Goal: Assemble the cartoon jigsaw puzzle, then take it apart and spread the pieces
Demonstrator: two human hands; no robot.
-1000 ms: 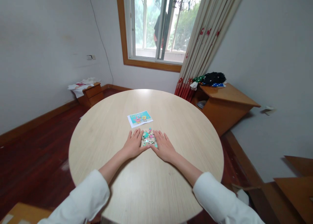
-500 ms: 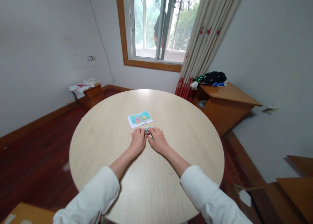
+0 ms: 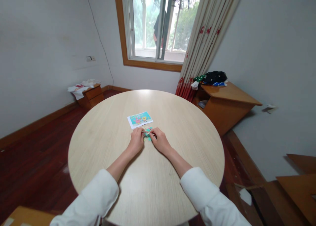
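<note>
A small heap of colourful jigsaw pieces (image 3: pixel 147 133), mostly teal with some pink and white, lies on the round table between my hands. My left hand (image 3: pixel 136 138) cups the heap's left side, its fingers bent and closed against the pieces. On the right side, my right hand (image 3: pixel 160 139) has its fingers curled in toward the thumb at the pile; the pieces under its fingertips are partly hidden. Just beyond the heap lies a printed picture sheet (image 3: pixel 140 119) with cartoon figures on teal, touched by neither hand.
The round pale wooden table (image 3: pixel 148 183) fills the middle. Behind it are a window (image 3: pixel 160 25) and a curtain (image 3: pixel 197 48), with a person partly visible outside. A wooden cabinet (image 3: pixel 227 111) with cloths stands right; a small drawer unit (image 3: pixel 92 96) stands left.
My hands have moved slightly apart, and more of the jigsaw heap shows between them. The whole view has shifted a little; the picture sheet stays in place on the table.
</note>
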